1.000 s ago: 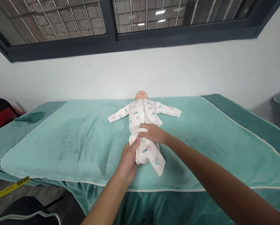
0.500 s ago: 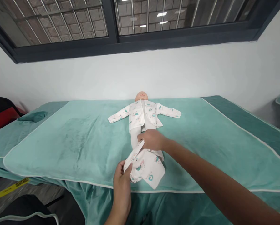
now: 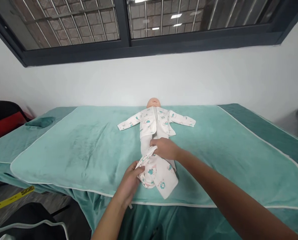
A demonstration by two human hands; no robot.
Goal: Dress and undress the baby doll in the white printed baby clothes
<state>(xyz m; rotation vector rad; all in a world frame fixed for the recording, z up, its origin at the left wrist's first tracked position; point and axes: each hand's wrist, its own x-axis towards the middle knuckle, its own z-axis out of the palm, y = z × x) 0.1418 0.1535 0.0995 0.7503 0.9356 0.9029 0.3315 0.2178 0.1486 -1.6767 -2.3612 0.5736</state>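
A baby doll [image 3: 153, 102] lies on its back in a white jacket [image 3: 147, 125] with a green animal print, arms spread wide and the front parted. White covers its upper legs [image 3: 146, 144]. Around the lower legs are bunched white printed baby pants [image 3: 161, 171]. My right hand [image 3: 165, 149] pinches their upper edge between the doll's legs. My left hand [image 3: 131, 181] grips the left edge of the same pants, thumb on top. The doll's feet are hidden under the cloth.
The doll rests on a green padded sheet [image 3: 64, 150] with white piping, over a bed against a white wall [image 3: 94, 83]. A dark-framed window [image 3: 149, 48] is above. At left are a red and black item [image 3: 6, 121] and a yellow strip [image 3: 11, 200].
My left hand has shifted its hold along the pants' left edge, slightly up. The edge, stretched out before, now lies gathered closer to the leg. My right hand keeps its grip.
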